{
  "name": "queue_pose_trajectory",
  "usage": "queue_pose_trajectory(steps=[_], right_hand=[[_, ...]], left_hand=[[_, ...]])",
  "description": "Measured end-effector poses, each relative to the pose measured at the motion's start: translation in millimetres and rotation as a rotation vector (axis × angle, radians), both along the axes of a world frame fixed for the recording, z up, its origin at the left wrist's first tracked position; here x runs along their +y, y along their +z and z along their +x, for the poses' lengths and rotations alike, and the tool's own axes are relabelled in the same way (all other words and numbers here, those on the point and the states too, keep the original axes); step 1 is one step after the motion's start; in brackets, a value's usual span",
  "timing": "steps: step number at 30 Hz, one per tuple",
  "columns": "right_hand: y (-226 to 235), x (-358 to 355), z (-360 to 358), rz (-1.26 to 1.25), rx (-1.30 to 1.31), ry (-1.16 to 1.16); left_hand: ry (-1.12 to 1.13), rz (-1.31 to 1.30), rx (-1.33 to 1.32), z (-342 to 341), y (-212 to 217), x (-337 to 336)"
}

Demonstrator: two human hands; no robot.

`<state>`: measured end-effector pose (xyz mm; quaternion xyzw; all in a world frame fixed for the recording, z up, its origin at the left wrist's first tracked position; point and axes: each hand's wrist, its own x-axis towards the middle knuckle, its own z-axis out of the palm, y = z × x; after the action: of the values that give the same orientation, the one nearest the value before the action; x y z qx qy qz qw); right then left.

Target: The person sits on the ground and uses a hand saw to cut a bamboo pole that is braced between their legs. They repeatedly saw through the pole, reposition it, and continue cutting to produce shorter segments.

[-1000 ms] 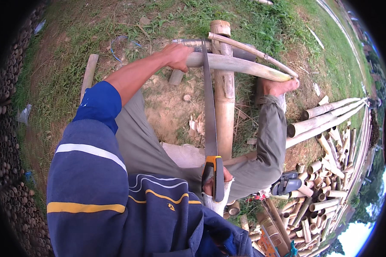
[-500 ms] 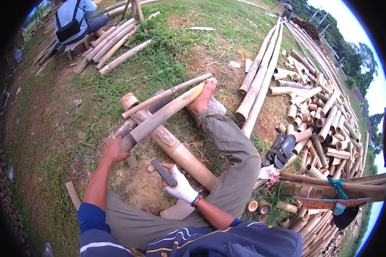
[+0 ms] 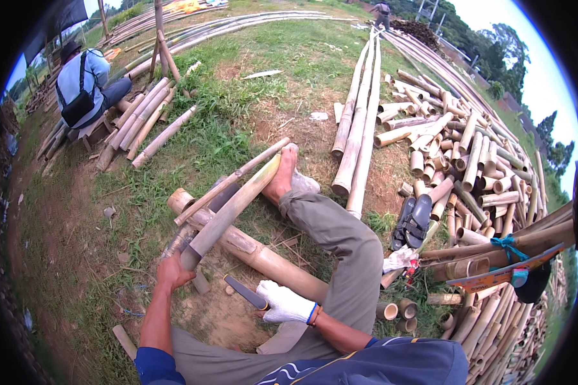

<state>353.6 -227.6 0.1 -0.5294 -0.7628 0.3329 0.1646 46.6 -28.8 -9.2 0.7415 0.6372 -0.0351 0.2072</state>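
Note:
My left hand (image 3: pixel 172 272) is closed around the near end of a bamboo pole (image 3: pixel 234 208), which slants up and away to the right. My bare foot (image 3: pixel 285 172) presses against the pole's far end. Underneath, a thick bamboo log (image 3: pixel 263 256) lies crosswise as a support, and a thinner bamboo stick (image 3: pixel 234 176) runs alongside the pole. My right hand (image 3: pixel 288 301), in a white glove, grips a hand saw by its dark handle (image 3: pixel 245 292). The saw is to the right of the pole's near end; its thin blade is hard to make out.
Three long bamboo poles (image 3: pixel 359 122) lie ahead, with a heap of cut bamboo pieces (image 3: pixel 456 147) on the right. Black sandals (image 3: pixel 411 222) sit beside that heap. Bamboo with a blue tie (image 3: pixel 508 247) juts in at right. A person (image 3: pixel 83 86) sits at far left.
My gloved right hand has drawn the saw back to the right, away from the pole's near end. The left hand keeps hold of the pole. The view has tilted up.

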Motion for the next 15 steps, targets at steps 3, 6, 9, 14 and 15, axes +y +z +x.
queue_pose_trajectory(steps=[3,6,9,14,15], right_hand=[[17,-5,28,-0.003,-0.093,0.027],[35,-5,63,0.091,-0.154,-0.050],[98,-5,85,0.152,-0.095,-0.238],[113,-3,100,0.426,-0.008,-0.481],[109,-1,100,0.426,0.011,-0.491]], left_hand=[[-0.003,-0.023,0.025,2,-1,2],[-0.018,-0.003,0.013,0,-5,3],[-0.010,0.002,0.029,1,-1,1],[-0.043,0.039,0.021,0,-8,2],[-0.044,0.045,0.022,0,-8,2]])
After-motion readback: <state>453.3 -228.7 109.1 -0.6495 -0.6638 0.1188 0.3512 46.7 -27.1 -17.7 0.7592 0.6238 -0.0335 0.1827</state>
